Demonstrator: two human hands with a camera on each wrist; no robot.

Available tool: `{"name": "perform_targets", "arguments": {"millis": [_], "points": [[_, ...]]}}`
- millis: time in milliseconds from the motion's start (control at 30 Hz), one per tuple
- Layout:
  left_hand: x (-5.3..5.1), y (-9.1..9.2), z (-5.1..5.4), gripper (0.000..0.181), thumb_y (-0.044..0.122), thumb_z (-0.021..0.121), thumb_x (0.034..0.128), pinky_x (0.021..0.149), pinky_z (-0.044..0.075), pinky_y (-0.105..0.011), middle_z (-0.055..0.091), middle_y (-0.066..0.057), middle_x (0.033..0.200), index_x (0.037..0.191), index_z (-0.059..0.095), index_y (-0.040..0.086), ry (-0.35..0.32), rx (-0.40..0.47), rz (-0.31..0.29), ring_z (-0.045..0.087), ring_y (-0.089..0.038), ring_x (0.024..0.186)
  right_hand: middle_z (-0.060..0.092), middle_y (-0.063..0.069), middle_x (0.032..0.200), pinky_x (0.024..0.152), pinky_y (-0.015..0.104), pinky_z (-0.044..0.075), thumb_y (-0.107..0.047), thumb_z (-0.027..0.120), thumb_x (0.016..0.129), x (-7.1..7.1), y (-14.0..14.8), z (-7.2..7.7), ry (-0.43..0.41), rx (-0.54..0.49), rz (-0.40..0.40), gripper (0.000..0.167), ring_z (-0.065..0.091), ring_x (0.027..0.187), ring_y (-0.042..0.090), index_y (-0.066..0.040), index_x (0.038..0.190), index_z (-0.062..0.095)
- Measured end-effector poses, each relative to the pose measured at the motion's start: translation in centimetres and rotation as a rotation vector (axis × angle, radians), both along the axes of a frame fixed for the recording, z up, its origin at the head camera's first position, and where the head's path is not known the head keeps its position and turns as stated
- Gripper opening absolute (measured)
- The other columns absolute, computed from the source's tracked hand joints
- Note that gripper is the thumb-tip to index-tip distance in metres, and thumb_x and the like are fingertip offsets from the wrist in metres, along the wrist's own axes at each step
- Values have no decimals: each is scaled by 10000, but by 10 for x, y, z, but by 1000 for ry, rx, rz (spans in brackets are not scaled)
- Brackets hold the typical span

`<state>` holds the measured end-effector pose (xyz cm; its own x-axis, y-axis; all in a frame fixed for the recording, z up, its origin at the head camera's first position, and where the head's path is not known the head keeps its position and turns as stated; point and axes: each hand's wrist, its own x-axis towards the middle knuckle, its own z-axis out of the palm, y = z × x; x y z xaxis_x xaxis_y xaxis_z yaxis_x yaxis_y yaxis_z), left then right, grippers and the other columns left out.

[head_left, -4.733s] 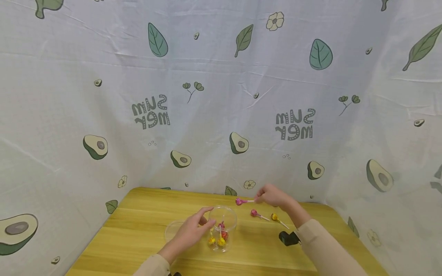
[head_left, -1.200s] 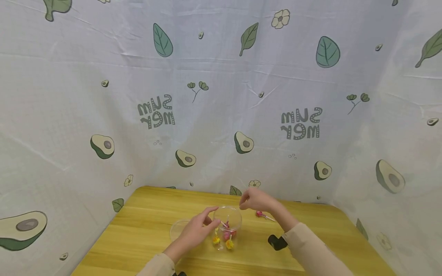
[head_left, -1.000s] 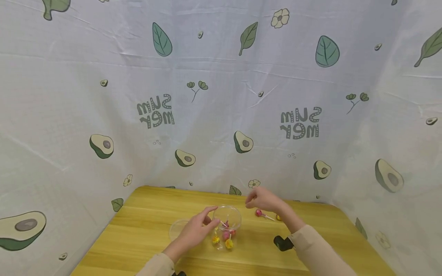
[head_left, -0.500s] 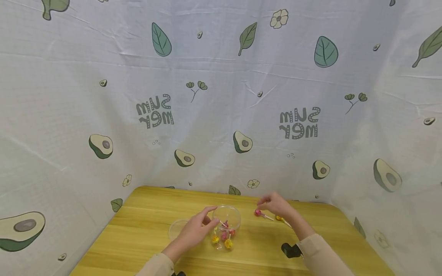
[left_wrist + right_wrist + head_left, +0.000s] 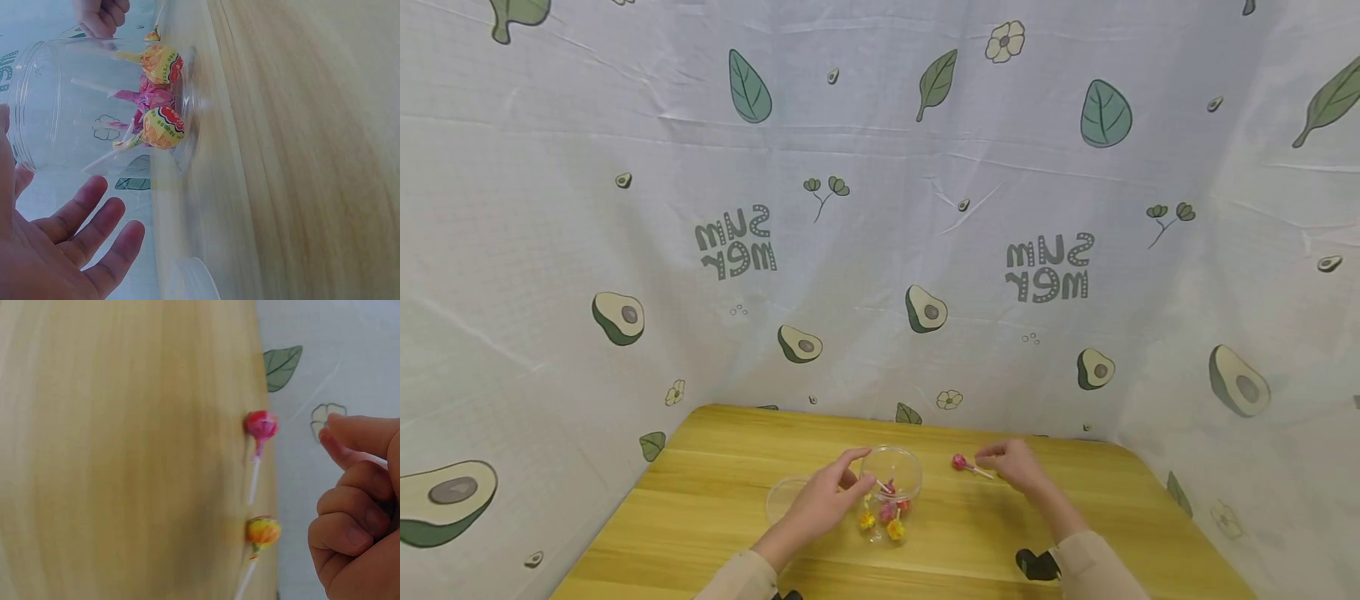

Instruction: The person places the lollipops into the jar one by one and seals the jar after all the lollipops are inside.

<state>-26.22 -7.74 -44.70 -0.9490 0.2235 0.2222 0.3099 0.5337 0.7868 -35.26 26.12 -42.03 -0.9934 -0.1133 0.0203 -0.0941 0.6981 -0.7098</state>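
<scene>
A clear round jar [image 5: 908, 482] stands upright on the wooden table, with several wrapped lollipops inside, among them a yellow one [image 5: 164, 128] and a pink one [image 5: 147, 99]. My left hand [image 5: 822, 502] holds the jar near its rim between thumb and index finger; the other fingers spread away from the wall. My right hand [image 5: 1017, 467] hovers with curled fingers, thumb and index tips close together and nothing between them. Near it lie a pink lollipop [image 5: 260, 427] and a yellow lollipop [image 5: 263, 531], which the hand mostly hides in the head view.
A clear round lid [image 5: 780, 500] lies flat left of the jar, partly behind my left hand. A printed white cloth [image 5: 850, 367] hangs along the table's back edge [image 5: 842, 420]. Some black gear [image 5: 1037, 565] is at my right wrist.
Earliest, my right hand held a pink lollipop by its stick; now it holds none and the jar holds more. Since then this hand has moved right and lower. My left hand stays at the jar.
</scene>
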Motion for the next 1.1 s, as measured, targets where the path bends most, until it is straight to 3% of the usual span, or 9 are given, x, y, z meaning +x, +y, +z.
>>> {"name": "perform_targets", "arguments": {"millis": [133,367,667,767,867,967,1100], "points": [[-1,0,-1,608,603,504,993,747,485,-368,641,50,967,1502,457,273,0,-2,2,600,-121,897,694,220,1147,897,537,507,-152,683,943,-1,3,-14,29,-20,-31,236,630,1065,361,38,1069,743],[-2,0,-3,621,601,501,996,742,482,-367,640,57,967,1508,454,253,1,-1,-1,597,-113,899,704,222,1101,900,533,494,-162,659,956,-4,7,-34,52,-38,-90,227,624,1042,364,27,1043,750],[-2,0,-3,615,607,502,992,735,479,-365,636,60,964,1504,457,269,0,-6,5,593,-110,896,631,309,1251,1015,613,407,-178,643,968,-3,8,-53,36,-165,-161,285,523,1221,487,45,1125,727],[-3,0,-3,607,606,504,992,731,477,-364,634,60,961,1502,457,281,-2,-5,5,591,-109,893,617,319,1269,983,578,432,-186,642,971,-4,8,-58,42,-167,-193,286,535,1205,463,39,1123,733],[-3,0,-3,603,606,505,992,733,477,-366,634,61,965,1502,456,289,-5,-2,1,591,-109,898,611,325,1280,886,452,473,-180,654,959,-5,7,-62,51,-180,-223,285,554,1131,401,42,1118,734],[-3,0,-3,604,608,504,991,733,480,-367,634,60,968,1504,454,292,-8,-1,-1,590,-110,900,617,321,1274,745,325,435,-167,664,946,-7,6,-65,56,-191,-246,281,544,1006,332,45,1116,734],[-3,0,-2,610,611,505,989,731,482,-368,631,54,968,1504,454,287,-11,-2,3,590,-114,896,644,315,1224,655,281,398,-133,662,933,-8,7,-68,72,-174,-255,261,539,911,295,57,1095,738]]}}
